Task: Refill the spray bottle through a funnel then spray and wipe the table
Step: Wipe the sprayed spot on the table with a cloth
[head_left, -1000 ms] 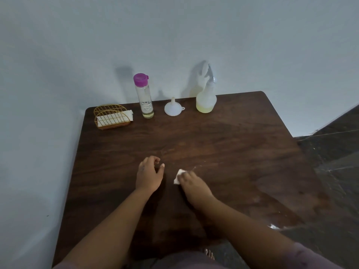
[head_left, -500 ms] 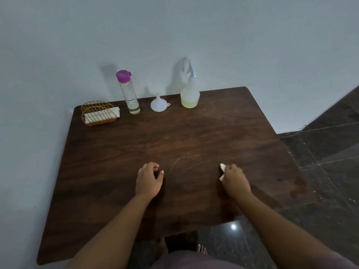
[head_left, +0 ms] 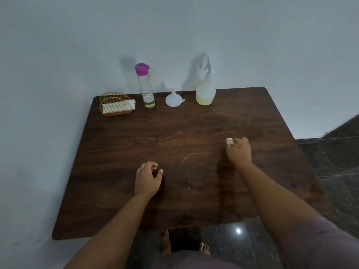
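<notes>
- One spray bottle [head_left: 205, 92] stands upright at the back edge of the tabletop [head_left: 124, 152], by the wall, with a little yellowish liquid in its bottom.
- One white funnel [head_left: 173, 100] sits mouth down just left of it, apart from it.
- One tall clear bottle [head_left: 145, 86] with a purple cap stands left of the funnel, a thin layer of liquid at its base.
- One gold wire holder [head_left: 116, 103] with white napkins in it sits in the back left corner.
- One small white wad of tissue [head_left: 229, 141] is pressed to the tabletop under the right hand [head_left: 239, 152], whose fingers curl around it, right of centre.
- The left hand [head_left: 148, 178] rests on the wood near the middle, fingers loosely curled, holding nothing.
- A few pale droplets [head_left: 186, 160] lie between the two hands.
- Two bare feet [head_left: 204, 248] show on the dark floor below the near edge.
</notes>
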A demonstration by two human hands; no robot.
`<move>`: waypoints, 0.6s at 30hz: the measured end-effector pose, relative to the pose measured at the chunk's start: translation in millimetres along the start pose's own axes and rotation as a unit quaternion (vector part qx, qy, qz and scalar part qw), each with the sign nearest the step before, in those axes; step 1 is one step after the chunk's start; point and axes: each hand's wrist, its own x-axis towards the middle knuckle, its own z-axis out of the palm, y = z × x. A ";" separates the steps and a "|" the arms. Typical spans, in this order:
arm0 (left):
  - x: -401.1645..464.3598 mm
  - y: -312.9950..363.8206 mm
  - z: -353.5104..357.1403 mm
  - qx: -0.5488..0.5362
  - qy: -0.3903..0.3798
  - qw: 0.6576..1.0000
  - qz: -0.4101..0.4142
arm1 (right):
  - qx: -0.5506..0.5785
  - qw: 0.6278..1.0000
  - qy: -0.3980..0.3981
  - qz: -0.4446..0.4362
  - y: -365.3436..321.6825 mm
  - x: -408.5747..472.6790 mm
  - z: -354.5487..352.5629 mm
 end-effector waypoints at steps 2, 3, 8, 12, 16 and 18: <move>-0.2 -6.6 -3.6 -0.002 0.002 1.000 -0.001 | -0.036 0.999 -0.011 0.008 3.7 8.9 5.9; 0.2 -9.1 -5.7 -0.004 0.003 1.000 -0.001 | -0.067 0.997 -0.026 -0.018 -2.6 4.8 15.2; 7.1 -16.1 -15.3 -0.004 0.008 1.000 0.003 | -0.111 0.946 -0.135 -0.273 -70.3 -75.4 88.8; 13.3 -18.0 -22.8 -0.006 0.029 1.000 -0.005 | -0.142 0.830 -0.262 -0.472 -94.2 -141.7 111.4; 17.6 -23.1 -28.5 -0.013 0.031 0.999 -0.006 | -0.024 0.919 -0.189 -0.345 -75.4 -99.6 77.8; 15.7 -27.2 -28.1 -0.011 0.021 1.000 -0.012 | -0.013 0.970 -0.093 -0.226 -52.0 -53.1 51.4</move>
